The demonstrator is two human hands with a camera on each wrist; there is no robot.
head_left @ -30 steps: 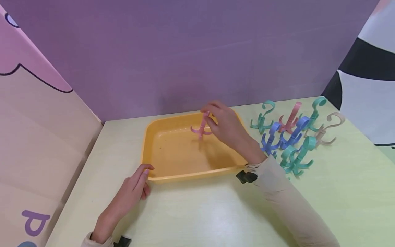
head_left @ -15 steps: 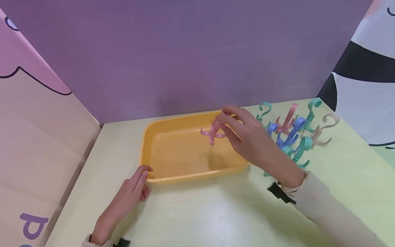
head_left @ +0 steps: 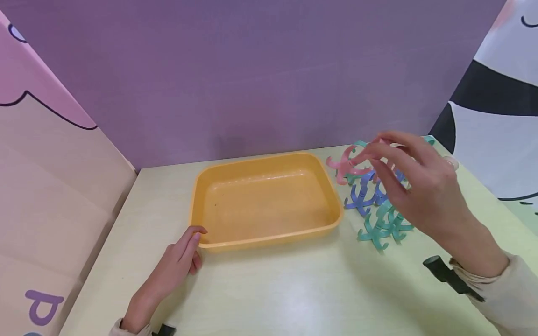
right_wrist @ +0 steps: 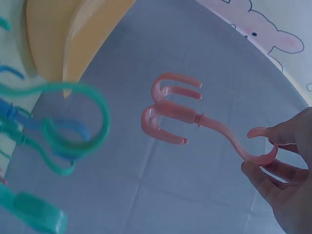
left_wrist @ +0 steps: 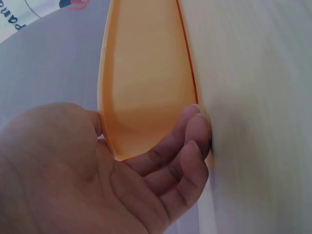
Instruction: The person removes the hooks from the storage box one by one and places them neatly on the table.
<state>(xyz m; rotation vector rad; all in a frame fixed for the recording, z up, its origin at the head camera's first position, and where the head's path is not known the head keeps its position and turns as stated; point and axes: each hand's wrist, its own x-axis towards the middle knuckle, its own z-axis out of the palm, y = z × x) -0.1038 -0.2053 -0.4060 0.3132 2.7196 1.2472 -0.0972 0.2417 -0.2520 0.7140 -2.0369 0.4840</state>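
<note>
My right hand holds a pink multi-prong hanging hook by its curved top, raised over the right side of the table. In the right wrist view, thumb and fingers pinch the curl, and the prongs of the pink hook point away from the hand. My left hand grips the near-left corner of a yellow plastic tray. The left wrist view shows its fingers curled at the end of the tray. Nothing lies inside the tray.
Right of the tray stand several similar hooks, among them a green hook and a blue hook; the right hand hides some. A purple panel rises behind the table, with printed panels at both sides.
My right hand has carried the pink hook from above the tray to the right, over the other hooks, and its prongs now tip leftward. The left hand stays at the tray corner.
</note>
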